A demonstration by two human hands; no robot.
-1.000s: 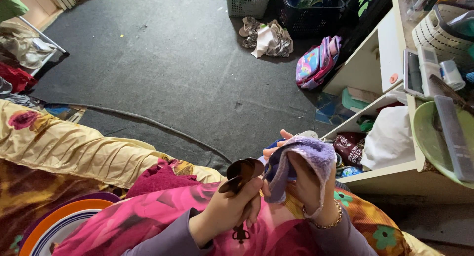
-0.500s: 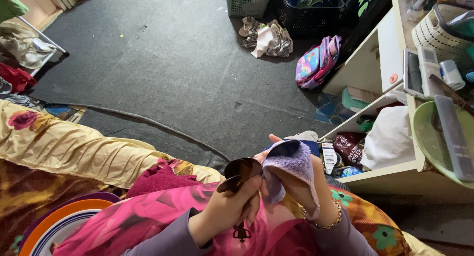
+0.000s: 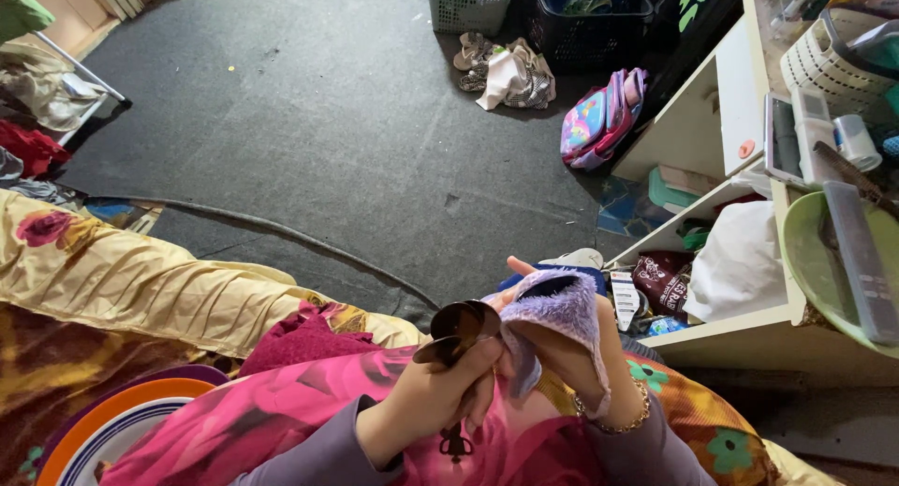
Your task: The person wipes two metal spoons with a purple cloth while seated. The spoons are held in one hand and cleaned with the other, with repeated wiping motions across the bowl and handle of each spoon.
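My left hand grips a bunch of dark metal spoons by their handles, bowls pointing up. My right hand is draped in a fuzzy purple cloth and presses it against the spoon bowls. Both hands hover over my lap, which is covered in pink floral fabric. A gold bracelet circles my right wrist.
Stacked colourful plates lie at lower left beside a yellow floral blanket. A white shelf unit stands at right with a green bowl and clutter. On the dark carpet lie a pink backpack, sandals and baskets.
The cloth-covered right hand has shifted and rubbed against the spoon bowls, lowering slightly. The left hand keeps the spoons in nearly the same spot.
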